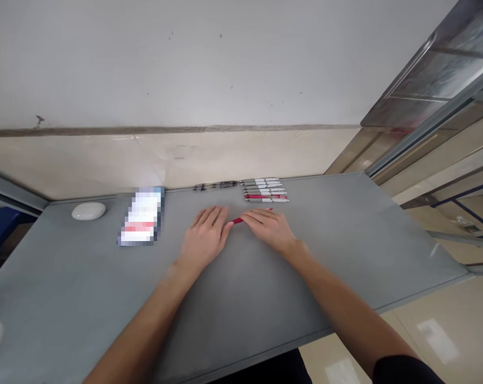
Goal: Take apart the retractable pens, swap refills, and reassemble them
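On the gray tabletop (249, 298), uneven pressure from left hand (203, 237) and right hand (271, 229), grips unclear, could roll the red pen (237, 220) askew.

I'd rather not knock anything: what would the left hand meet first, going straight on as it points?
Probably the slim black-and-clear pens at the back of the grey tabletop, though depth is unclear.

My right hand (271, 230) covers part of a red pen (237, 221); my left hand (203, 236) rests on the grey table (245, 304), thumb at the pen's left end. More pens (270, 185) lie beyond, a white oval object (88, 211) far left.
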A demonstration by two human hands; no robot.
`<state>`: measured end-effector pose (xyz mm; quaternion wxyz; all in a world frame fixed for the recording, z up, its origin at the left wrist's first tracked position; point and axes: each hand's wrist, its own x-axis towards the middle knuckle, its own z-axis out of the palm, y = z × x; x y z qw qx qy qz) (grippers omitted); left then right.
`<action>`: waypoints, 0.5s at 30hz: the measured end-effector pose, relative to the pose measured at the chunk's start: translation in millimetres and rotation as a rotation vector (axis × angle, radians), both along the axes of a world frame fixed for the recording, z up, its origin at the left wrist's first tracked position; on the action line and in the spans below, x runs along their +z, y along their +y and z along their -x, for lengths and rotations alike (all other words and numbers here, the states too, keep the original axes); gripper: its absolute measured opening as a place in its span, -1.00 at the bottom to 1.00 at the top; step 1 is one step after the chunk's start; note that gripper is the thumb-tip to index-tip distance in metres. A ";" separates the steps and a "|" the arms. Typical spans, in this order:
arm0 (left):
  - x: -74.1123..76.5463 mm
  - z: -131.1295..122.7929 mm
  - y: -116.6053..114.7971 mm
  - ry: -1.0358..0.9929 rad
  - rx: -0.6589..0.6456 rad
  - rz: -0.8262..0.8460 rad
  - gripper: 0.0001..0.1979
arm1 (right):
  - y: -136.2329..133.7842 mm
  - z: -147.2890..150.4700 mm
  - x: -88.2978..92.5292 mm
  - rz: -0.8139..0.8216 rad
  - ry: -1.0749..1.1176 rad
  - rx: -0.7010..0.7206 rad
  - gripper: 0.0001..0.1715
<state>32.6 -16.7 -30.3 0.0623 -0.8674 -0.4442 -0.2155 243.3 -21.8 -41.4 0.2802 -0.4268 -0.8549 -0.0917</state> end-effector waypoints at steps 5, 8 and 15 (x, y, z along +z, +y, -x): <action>-9.5 7.9 0.8 0.063 0.181 0.044 -0.51 | 15.5 -27.6 -2.9 -0.001 0.027 -0.094 -0.72; -15.8 11.0 2.4 0.079 0.236 0.081 -0.50 | 19.8 -38.2 -6.3 0.017 -0.021 -0.227 -0.71; -20.0 12.4 5.6 0.094 0.232 0.129 -0.49 | 25.6 -45.7 -0.5 0.119 -0.241 -0.388 -0.69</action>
